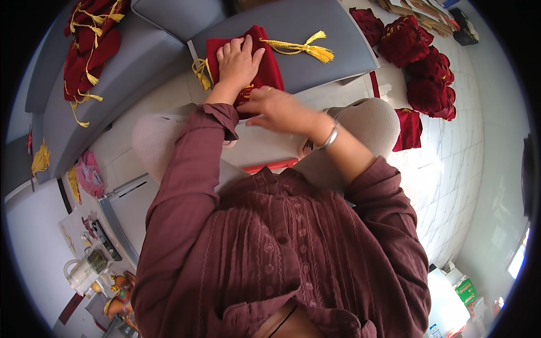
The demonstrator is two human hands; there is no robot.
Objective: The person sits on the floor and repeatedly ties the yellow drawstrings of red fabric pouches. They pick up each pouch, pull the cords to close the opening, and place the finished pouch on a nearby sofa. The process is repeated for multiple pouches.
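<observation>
A red velvet drawstring bag (pixel 270 76) lies flat on the grey padded seat in front of me, overhanging its near edge. My left hand (pixel 239 61) rests palm down on top of it, fingers spread a little. Twisted yellow cord with a tassel (pixel 319 53) runs out from the bag's right side, and another yellow tassel (pixel 201 75) hangs at its left. Blurred by motion, my right hand (pixel 279 110) hovers at the bag's near end with thumb and fingers apart, partly covering some gold lettering. I see nothing gripped in it.
Several red bags with yellow tassels (pixel 95 55) are heaped on the curved grey sofa (pixel 139 55) at left. Bundles of red bags (pixel 429 84) sit on the tiled floor at right, near stacked cardboard (pixel 422 17). A low table (pixel 139 211) with a jug (pixel 80 274) stands at lower left.
</observation>
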